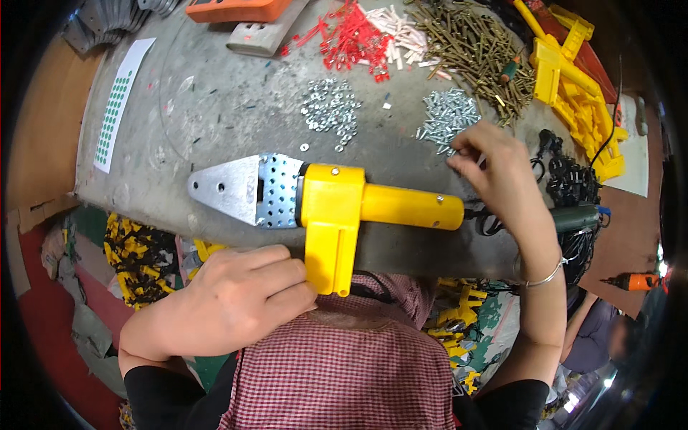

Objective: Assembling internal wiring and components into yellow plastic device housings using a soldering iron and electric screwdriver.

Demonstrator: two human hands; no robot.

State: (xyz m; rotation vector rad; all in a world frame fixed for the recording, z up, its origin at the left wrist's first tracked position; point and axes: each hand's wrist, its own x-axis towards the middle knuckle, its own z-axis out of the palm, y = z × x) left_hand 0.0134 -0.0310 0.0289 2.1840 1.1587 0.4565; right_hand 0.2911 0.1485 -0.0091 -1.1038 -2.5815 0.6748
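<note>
Flat on the grey table lies a yellow plastic pipe welding tool. Its pointed metal heating plate, with a row-holed section behind it, points left, and a yellow bracket extends toward me. My left hand is closed beside that bracket at the table's front edge; its fingertips curl under, hiding anything in them. Over the near right edge of a pile of small silver screws, my right hand is closed in a pinch. Whatever sits between that thumb and finger is too small to make out.
Silver nuts lie beyond the tool. Farther back are red parts, white sleeves, long brass-coloured screws and an orange case. Yellow housings and black cables crowd the right; a sticker sheet lies left.
</note>
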